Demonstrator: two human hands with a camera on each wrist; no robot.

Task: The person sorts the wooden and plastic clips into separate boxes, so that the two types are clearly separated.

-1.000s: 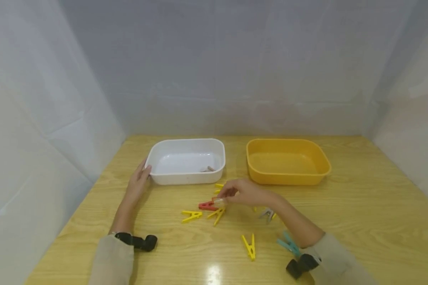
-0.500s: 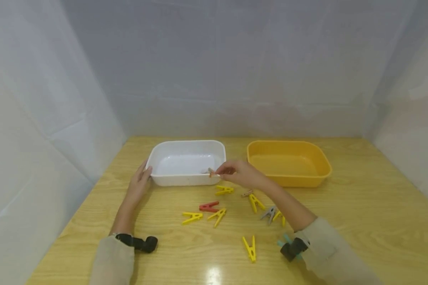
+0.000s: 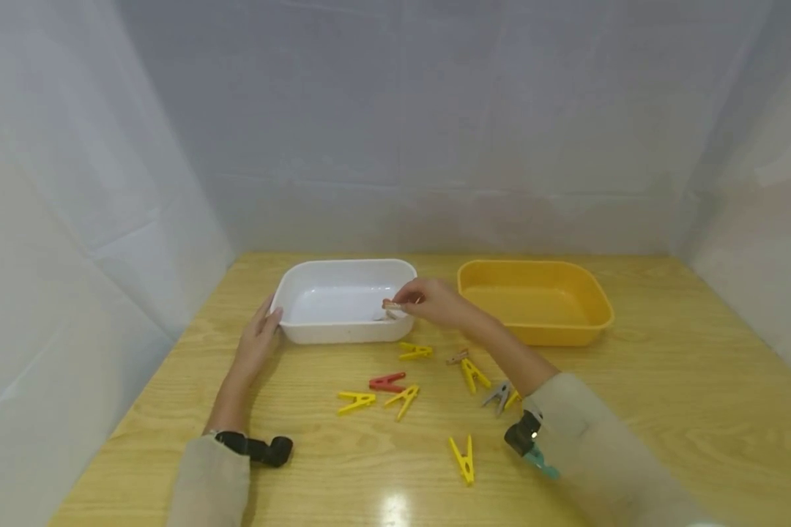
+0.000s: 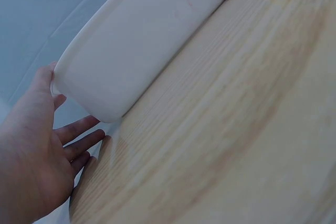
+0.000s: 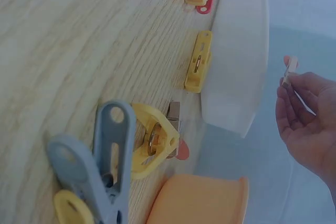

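Right hand (image 3: 435,301) pinches a pale clothespin (image 3: 391,304) at its fingertips, long axis roughly level, held just over the right end of the white tray (image 3: 343,267). Left hand (image 3: 255,340), fingers straight, rests against the tray's left end; loose pins lie on the tabletop (image 3: 666,410) nearer the person.

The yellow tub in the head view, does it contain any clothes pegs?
No, the yellow tub shows only its bare bottom, while the loose pegs lie on the table in front of it.

No readable text

No letters, numbers, labels, brands or signs can be read on anything that is shown in the head view or the two wrist views.
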